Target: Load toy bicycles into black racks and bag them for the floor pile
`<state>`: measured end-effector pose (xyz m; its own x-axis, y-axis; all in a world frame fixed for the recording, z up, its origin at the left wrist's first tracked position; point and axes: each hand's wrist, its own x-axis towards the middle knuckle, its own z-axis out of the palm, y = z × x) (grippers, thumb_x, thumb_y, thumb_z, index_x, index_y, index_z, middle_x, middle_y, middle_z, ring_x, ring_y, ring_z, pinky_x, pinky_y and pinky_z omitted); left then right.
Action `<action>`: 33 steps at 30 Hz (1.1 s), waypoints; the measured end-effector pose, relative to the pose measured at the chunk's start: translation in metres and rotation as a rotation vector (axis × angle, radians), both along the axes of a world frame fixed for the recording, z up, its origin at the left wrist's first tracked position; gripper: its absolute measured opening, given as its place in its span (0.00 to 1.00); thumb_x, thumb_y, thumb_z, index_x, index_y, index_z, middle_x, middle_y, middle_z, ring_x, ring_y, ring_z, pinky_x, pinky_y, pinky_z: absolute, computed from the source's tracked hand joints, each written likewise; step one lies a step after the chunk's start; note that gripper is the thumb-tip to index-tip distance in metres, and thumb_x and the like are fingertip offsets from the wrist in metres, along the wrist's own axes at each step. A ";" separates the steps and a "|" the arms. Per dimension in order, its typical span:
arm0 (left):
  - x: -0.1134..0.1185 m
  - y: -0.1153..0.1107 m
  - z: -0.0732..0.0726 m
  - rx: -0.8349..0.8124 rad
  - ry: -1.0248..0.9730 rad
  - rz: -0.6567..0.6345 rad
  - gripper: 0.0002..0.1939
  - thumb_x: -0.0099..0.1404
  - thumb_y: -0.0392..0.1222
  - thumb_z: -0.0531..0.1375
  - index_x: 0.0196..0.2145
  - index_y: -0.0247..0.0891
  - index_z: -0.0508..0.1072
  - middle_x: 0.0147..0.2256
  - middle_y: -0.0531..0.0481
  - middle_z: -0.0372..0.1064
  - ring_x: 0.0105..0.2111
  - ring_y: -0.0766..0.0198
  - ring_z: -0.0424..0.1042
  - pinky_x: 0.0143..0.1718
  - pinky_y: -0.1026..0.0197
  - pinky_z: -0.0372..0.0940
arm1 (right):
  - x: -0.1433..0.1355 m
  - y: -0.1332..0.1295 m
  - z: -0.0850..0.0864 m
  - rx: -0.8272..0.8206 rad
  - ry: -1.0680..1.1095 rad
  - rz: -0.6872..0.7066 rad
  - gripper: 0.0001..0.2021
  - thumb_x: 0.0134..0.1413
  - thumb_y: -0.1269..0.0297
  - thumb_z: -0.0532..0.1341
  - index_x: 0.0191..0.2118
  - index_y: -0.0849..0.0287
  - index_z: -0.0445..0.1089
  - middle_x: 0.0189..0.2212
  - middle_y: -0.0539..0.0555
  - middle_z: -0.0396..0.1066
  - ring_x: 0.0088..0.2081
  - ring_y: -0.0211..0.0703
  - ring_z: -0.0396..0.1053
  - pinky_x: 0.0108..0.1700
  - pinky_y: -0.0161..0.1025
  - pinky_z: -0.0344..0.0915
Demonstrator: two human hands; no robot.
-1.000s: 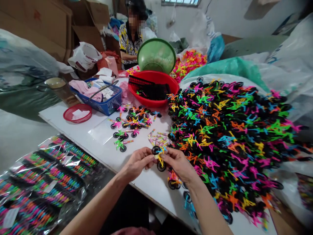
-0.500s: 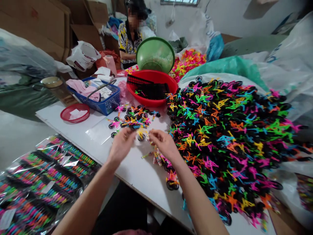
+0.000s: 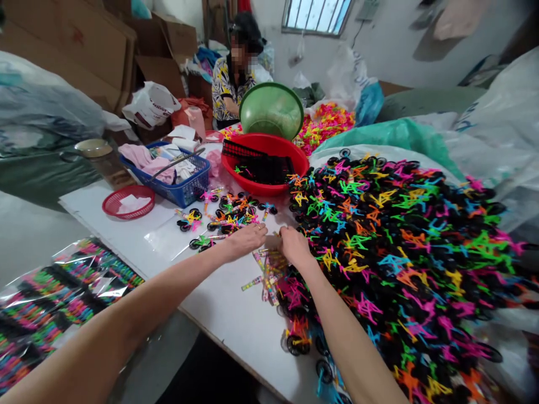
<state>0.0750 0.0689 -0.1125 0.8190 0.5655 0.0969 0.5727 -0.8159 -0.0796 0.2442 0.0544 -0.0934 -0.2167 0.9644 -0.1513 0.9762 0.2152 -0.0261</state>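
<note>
My left hand [image 3: 246, 240] reaches across the white table [image 3: 236, 297], its fingers stretched toward my right hand and nothing visible in them. My right hand [image 3: 293, 245] has its fingers bent together at the upper end of a small heap of printed strips [image 3: 269, 275]; what its fingertips grip is hidden. Right beside it rises a big pile of small toy bicycles [image 3: 379, 252] with bright plastic frames and black wheels. Beyond my left hand lies a smaller group of toy bicycles [image 3: 231, 210], some with printed strips on them.
Behind the small group stand a red basin [image 3: 265, 188] with black mesh pieces, a green basin [image 3: 272, 112] and a blue basket [image 3: 168, 191] of cloths. A small red basket [image 3: 126, 210] sits at left. Bagged colourful items [image 3: 84, 303] lie lower left. A person [image 3: 227, 90] sits opposite.
The yellow toy bicycle between my hands has left them; one with yellow now lies at the small group's left. My left hand moved right, and my right hand went to the strips. The view tilted up.
</note>
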 end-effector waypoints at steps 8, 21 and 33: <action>-0.004 -0.061 0.001 -0.617 -0.631 0.717 0.08 0.61 0.36 0.52 0.38 0.36 0.66 0.28 0.48 0.68 0.30 0.60 0.68 0.33 0.60 0.59 | -0.017 0.012 -0.013 -0.085 0.019 0.146 0.13 0.50 0.73 0.56 0.42 0.63 0.70 0.43 0.61 0.69 0.45 0.48 0.68 0.44 0.38 0.61; 0.028 -0.077 0.000 -1.067 -1.098 0.842 0.07 0.64 0.38 0.52 0.36 0.33 0.68 0.36 0.41 0.70 0.37 0.57 0.71 0.38 0.58 0.65 | 0.015 -0.084 0.020 0.364 0.349 0.157 0.09 0.60 0.68 0.52 0.43 0.58 0.67 0.41 0.55 0.66 0.38 0.39 0.67 0.39 0.33 0.62; 0.006 -0.149 -0.018 -1.834 -1.828 0.775 0.08 0.52 0.29 0.65 0.31 0.32 0.70 0.27 0.51 0.70 0.24 0.70 0.70 0.26 0.69 0.65 | 0.031 -0.138 0.014 0.119 0.007 0.294 0.19 0.53 0.81 0.51 0.47 0.59 0.67 0.45 0.59 0.68 0.46 0.48 0.64 0.46 0.45 0.64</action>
